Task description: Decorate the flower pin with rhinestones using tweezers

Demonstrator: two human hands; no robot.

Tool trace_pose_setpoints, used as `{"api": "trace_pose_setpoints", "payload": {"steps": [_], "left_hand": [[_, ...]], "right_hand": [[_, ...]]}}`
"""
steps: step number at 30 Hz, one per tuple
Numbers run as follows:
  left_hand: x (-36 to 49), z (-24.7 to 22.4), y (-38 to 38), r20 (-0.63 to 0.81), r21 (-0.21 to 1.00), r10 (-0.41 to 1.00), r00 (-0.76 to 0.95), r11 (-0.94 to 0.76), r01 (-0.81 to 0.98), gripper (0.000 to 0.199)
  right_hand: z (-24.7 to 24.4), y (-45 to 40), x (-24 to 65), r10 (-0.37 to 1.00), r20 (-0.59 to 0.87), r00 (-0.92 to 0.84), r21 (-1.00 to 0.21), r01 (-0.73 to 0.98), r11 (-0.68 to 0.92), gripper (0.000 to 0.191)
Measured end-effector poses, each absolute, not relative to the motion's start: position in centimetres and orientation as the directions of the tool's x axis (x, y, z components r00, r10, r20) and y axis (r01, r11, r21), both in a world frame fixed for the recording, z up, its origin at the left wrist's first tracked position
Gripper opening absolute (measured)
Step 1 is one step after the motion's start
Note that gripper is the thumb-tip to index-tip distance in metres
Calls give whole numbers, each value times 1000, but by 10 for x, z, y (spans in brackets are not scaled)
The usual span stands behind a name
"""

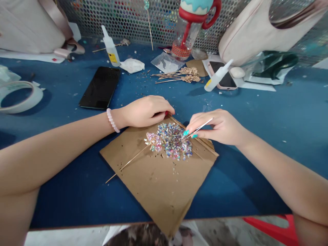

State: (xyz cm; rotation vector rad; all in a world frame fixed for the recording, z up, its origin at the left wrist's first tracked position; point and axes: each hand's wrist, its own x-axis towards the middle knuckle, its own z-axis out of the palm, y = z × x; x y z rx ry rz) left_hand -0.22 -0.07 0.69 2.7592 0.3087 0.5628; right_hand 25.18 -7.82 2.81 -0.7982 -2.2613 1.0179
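A piece of brown cardboard lies askew at the table's front edge. On it, a heap of small multicoloured beads or crystal chips is spread out. Beside the heap, a thin gold hair stick lies with its pink, bead-covered flower head against the beads. My right hand pinches metal tweezers, their tips down in the heap's right side. My left hand is curled at the cardboard's far corner, its fingers bent over the folded rim; the fingertips are partly hidden.
Two glue bottles, a black phone and several gold flower sticks lie beyond the cardboard. A tape roll is at left. A lidded cup and bags stand along a perforated metal panel.
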Motion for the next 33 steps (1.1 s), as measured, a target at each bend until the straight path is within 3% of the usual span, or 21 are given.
{"api": "trace_pose_setpoints", "payload": {"steps": [33], "left_hand": [[-1, 5, 0, 372, 317, 254, 893, -939, 134, 28]], "right_hand": [[31, -78, 255, 636, 255, -729, -706, 309, 638, 8]]}}
